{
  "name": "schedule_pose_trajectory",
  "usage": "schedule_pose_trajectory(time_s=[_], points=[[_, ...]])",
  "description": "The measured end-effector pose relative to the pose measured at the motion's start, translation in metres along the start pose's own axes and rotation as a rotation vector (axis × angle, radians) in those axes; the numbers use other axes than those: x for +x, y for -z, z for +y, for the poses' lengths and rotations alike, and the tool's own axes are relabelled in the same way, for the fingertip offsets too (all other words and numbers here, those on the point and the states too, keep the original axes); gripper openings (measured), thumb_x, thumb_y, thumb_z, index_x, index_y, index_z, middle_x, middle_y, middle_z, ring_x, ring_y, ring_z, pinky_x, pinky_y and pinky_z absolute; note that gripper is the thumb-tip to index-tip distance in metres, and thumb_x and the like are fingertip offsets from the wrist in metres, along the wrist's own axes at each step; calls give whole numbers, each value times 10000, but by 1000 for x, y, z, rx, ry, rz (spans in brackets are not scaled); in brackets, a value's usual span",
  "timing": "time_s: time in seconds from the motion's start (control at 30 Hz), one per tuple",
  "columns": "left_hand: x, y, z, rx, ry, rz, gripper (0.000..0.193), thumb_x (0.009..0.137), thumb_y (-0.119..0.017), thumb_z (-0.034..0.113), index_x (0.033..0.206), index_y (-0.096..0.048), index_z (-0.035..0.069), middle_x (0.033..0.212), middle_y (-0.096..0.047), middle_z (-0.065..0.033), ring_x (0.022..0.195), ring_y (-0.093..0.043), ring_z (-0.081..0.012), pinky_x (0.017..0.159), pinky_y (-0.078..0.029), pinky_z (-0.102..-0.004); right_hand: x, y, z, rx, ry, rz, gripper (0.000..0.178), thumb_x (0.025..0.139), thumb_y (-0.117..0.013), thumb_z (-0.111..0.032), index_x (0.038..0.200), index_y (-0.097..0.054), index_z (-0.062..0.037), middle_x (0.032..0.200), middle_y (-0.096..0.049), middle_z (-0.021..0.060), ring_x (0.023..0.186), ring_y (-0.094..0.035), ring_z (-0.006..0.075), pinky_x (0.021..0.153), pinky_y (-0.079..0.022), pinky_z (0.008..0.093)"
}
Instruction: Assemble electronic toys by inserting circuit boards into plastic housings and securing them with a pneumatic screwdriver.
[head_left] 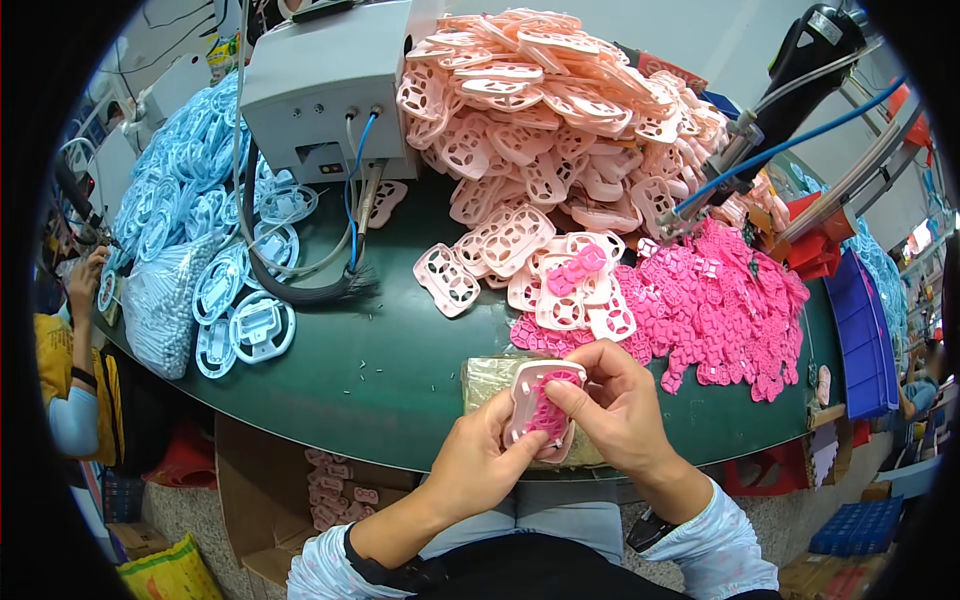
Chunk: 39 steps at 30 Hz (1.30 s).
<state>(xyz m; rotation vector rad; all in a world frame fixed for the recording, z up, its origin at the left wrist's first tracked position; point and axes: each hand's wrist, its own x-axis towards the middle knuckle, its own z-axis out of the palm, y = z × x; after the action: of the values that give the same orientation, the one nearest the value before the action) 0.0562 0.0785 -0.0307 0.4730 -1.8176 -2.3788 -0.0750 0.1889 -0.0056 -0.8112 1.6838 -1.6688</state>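
Close to the table's near edge I hold a pale pink plastic shell [521, 395] with both hands, its hollow side facing up. A bright pink plastic insert [543, 408] lies inside it. My left hand [475, 455] is closed on the shell's lower left side, thumb on the insert's near end. From the right, my right hand [620, 410] grips the shell's far right side, its thumb pressing on the insert. Beneath them a tape-wrapped pad [486, 377] rests on the green table [370, 400]. My curled fingers under the shell are partly hidden.
Pale pink shells [540, 110] form a tall heap behind, with bright pink inserts [715, 310] piled at right. Light blue wheel-shaped parts [170, 190] sit left of a grey machine box [325, 100]. A cardboard box [255, 480] stands below the edge. Another person's arm [85, 300] shows far left.
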Motion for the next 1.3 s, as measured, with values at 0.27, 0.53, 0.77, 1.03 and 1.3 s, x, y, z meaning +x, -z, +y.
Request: schedule_pose_trajectory(time_s=[0.27,0.53,0.77,1.03,1.3], points=[[-4,-3,2,124,-105,63,256,883,-615,69,1118,-559,-16,886,-661,-109,767,-638,-153,707,-503,-304,-2,0,-7,104,36,8,168,890,-668,-86,1017,-598,-1,892,-646,27,784,-598,56,674,-494,208],[-4,-2,15,-296,67,43,310,916,-630,88,1158,-540,-84,1006,-660,-124,842,-676,-159,667,-578,-228,-1,8,6,162,0,-3,302,864,-697,-73,1122,-559,1,1034,-643,72,921,-614,96,780,-508,246],[1,23,26,-650,353,-300,677,893,-645,55,1432,-239,0,1032,-648,-203,754,-700,-237,548,-550,-195,3,33,-8,-280,550,-277,620,715,-765,-10,1281,-518,-52,1300,-550,165,1207,-537,270,944,-473,365],[1,21,19,-251,-84,-93,416,993,-525,263,1327,-515,15,1134,-629,-96,945,-620,-143,806,-529,-291,-3,34,-12,-159,124,-108,375,780,-780,-89,1116,-626,-24,987,-660,65,860,-645,132,742,-541,261],[2,26,19,-485,129,3,346,980,-540,239,1174,-588,-44,1084,-662,-117,929,-649,-173,758,-524,-304,8,24,-36,-989,850,-242,396,707,-790,-177,1073,-668,-86,1228,-585,137,1128,-571,325,885,-517,415]])
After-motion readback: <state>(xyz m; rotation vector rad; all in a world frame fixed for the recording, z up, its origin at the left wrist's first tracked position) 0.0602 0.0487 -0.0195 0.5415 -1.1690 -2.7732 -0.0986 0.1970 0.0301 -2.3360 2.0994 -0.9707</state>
